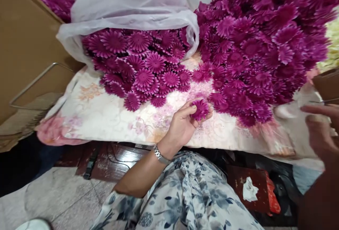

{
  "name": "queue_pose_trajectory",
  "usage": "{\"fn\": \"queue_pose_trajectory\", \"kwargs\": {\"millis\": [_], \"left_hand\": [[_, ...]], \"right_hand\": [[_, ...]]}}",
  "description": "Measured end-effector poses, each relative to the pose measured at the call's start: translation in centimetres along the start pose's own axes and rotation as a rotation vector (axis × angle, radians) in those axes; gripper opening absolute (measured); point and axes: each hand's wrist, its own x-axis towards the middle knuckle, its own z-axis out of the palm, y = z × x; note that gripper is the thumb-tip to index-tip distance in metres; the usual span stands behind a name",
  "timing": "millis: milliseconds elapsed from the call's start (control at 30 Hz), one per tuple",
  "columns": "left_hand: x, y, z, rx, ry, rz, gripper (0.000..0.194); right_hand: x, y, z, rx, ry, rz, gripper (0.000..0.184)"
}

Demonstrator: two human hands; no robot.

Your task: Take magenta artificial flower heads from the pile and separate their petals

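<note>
My left hand [184, 124], with a metal-band watch at the wrist, pinches a purple artificial flower head [200, 109] between thumb and fingers above the cloth. To the left, a heap of similar purple flower heads [155, 62] spills from the mouth of a translucent white plastic bag [132, 4]. A larger loose pile of purple flower heads [259, 53] rises on the right. Partly cut off at the right edge, my right hand [321, 124] is slightly blurred, its index finger stretched out to the left and apart from the others. I see nothing in it.
A floral cloth [106, 117] covers the work surface. A cardboard box [31, 39] with a bent metal wire [34, 85] stands at left. Pale yellow material [332, 43] and a brown box edge [327, 85] show at right. Below lies a white scrap [249, 189].
</note>
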Motion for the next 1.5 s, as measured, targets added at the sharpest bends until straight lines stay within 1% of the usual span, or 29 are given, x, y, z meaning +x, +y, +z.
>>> {"fn": "queue_pose_trajectory", "kwargs": {"millis": [67, 100, 133, 167, 233, 300, 367, 467, 533, 633, 733, 800, 900, 933, 1000, 1067, 1100, 1167, 1267, 1333, 1400, 1433, 1500], "left_hand": [[-0.2, -0.1, -0.1, -0.004, -0.021, -0.001, 0.021], [-0.3, -0.2, -0.1, -0.005, -0.020, 0.002, 0.023], [-0.4, -0.3, -0.1, -0.005, -0.013, 0.003, 0.025], [-0.5, -0.4, -0.1, -0.005, -0.005, 0.000, 0.026], [-0.6, -0.6, -0.2, -0.002, 0.005, -0.002, 0.027], [-0.7, -0.6, -0.3, 0.009, 0.008, 0.014, 0.026], [-0.8, -0.6, -0.6, 0.028, 0.015, 0.036, 0.025], [-0.8, -0.5, -1.0, 0.067, 0.041, 0.086, 0.024], [-0.9, -0.5, -1.2, 0.084, 0.027, 0.109, 0.023], [-0.9, -0.6, -1.4, 0.090, -0.003, 0.122, 0.022], [-0.8, -0.6, -1.5, 0.103, 0.031, 0.171, 0.018], [-0.8, -0.6, -1.5, 0.107, 0.026, 0.165, 0.018], [-0.8, -0.6, -1.5, 0.082, -0.005, 0.112, 0.018], [-0.8, -0.5, -1.5, 0.067, 0.009, 0.108, 0.016], [-0.8, -0.3, -1.5, 0.041, 0.073, 0.124, 0.011], [-0.7, 0.0, -1.4, 0.011, 0.137, 0.171, 0.011], [-0.6, 0.2, -1.4, -0.004, 0.149, 0.193, 0.012], [-0.6, 0.4, -1.5, -0.017, 0.145, 0.239, 0.012], [-0.6, 0.4, -1.6, 0.023, 0.149, 0.276, 0.010], [-0.7, 0.1, -1.6, 0.074, 0.166, 0.297, 0.009], [-0.8, -0.2, -1.6, 0.130, 0.156, 0.290, 0.008], [-0.9, -0.3, -1.6, 0.154, 0.142, 0.280, 0.009], [-1.1, -0.5, -1.5, 0.179, 0.100, 0.246, 0.011]], "right_hand": [[-0.2, -4.3, 1.6, 0.262, 0.042, -0.175, 0.034], [-0.3, -6.4, 2.7, 0.376, -0.046, -0.241, 0.041], [-0.3, -8.4, 3.9, 0.459, -0.068, -0.334, 0.044], [-0.3, -10.1, 5.0, 0.517, -0.080, -0.380, 0.045], [-0.4, -12.5, 7.1, 0.536, -0.115, -0.477, 0.044], [-0.7, -13.6, 8.5, 0.462, -0.147, -0.571, 0.042], [-1.0, -13.8, 9.3, 0.378, -0.152, -0.634, 0.040], [-1.6, -13.4, 9.5, 0.338, -0.115, -0.655, 0.037], [-1.8, -13.3, 9.4, 0.333, -0.106, -0.664, 0.038], [-2.1, -13.5, 9.6, 0.295, -0.135, -0.700, 0.040], [-2.4, -13.5, 9.8, 0.250, -0.165, -0.744, 0.036], [-2.5, -13.4, 9.9, 0.232, -0.167, -0.748, 0.037], [-2.5, -13.4, 10.1, 0.238, -0.159, -0.739, 0.038], [-2.5, -13.5, 10.2, 0.243, -0.161, -0.753, 0.039], [-2.7, -13.5, 10.4, 0.236, -0.168, -0.809, 0.041], [-2.9, -13.3, 10.6, 0.211, -0.179, -0.850, 0.044], [-3.0, -13.2, 10.7, 0.206, -0.184, -0.848, 0.045], [-3.0, -12.9, 10.7, 0.234, -0.182, -0.788, 0.045], [-2.4, -12.8, 10.1, 0.342, -0.117, -0.640, 0.041], [-1.6, -13.2, 9.5, 0.408, -0.050, -0.529, 0.036], [-0.9, -13.8, 9.2, 0.461, -0.016, -0.424, 0.028], [-0.6, -14.2, 9.2, 0.479, -0.025, -0.390, 0.024], [-0.3, -14.8, 9.7, 0.487, -0.086, -0.376, 0.019]]}}
